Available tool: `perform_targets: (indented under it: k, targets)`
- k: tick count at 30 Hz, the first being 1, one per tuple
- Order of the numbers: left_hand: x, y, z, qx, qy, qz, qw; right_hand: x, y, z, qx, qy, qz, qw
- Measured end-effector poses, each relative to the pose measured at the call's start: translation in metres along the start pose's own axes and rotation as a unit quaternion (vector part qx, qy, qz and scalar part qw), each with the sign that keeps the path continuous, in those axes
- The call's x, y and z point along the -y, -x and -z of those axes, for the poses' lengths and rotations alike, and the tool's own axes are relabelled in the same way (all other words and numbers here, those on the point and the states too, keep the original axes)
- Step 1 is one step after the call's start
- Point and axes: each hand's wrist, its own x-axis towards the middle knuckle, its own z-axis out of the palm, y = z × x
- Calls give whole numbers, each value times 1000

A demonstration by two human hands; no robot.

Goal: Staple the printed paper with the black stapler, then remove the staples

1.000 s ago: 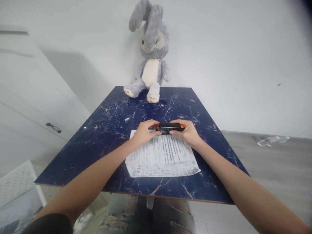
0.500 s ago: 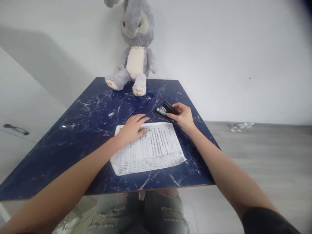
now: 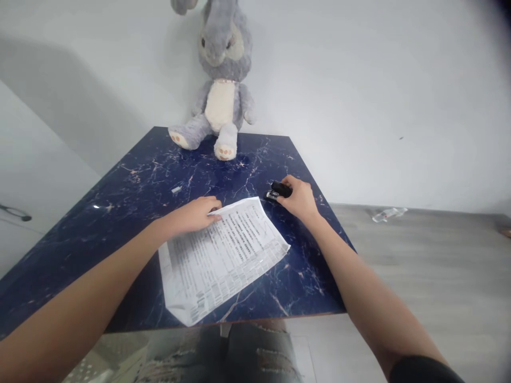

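My left hand [image 3: 197,214] is closed on the far left edge of a printed sheet of paper [image 3: 223,255], its thumb on top and its fingers curled at the edge. The sheet lies slanted on the table, its near left corner bent close to the front edge. A black stapler [image 3: 278,191] sits just beyond the sheet's far right corner. My right hand [image 3: 299,199] grips the stapler from the right, thumb low and fingers over its top. The stapler's jaws point left and stand apart, with a gap between them and the paper.
The dark blue marbled table [image 3: 131,213] backs onto a white wall. A grey plush rabbit [image 3: 223,101] sits at its far edge. A small white piece [image 3: 176,189] lies left of my left hand. Clear plastic [image 3: 389,214] lies on the floor at right.
My left hand has gone from lying flat on the paper to gripping its edge. The sheet has turned and shifted left and nearer. The stapler has been turned to point more to the left.
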Motion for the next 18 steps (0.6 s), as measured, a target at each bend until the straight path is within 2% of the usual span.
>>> perform_targets:
  k: [3, 5, 8, 11, 15, 18]
  targets:
    - [1, 1, 9, 50, 1, 0, 999, 5, 3, 1, 31, 28, 40, 998]
    - [0, 3, 8, 59, 27, 8, 998, 10, 5, 1, 45, 29, 67, 996]
    - [0, 10, -3, 3, 73, 12, 997, 17, 8, 1, 67, 12, 94, 993]
    - [4, 15, -14, -38, 87, -17, 995, 23, 11, 1, 83, 3, 103, 991]
    - [14, 17, -13, 11, 150, -72, 986, 31, 14, 2, 96, -13, 107, 989]
    - [22, 16, -11, 32, 200, -70, 977, 38, 17, 2, 103, -31, 112, 988]
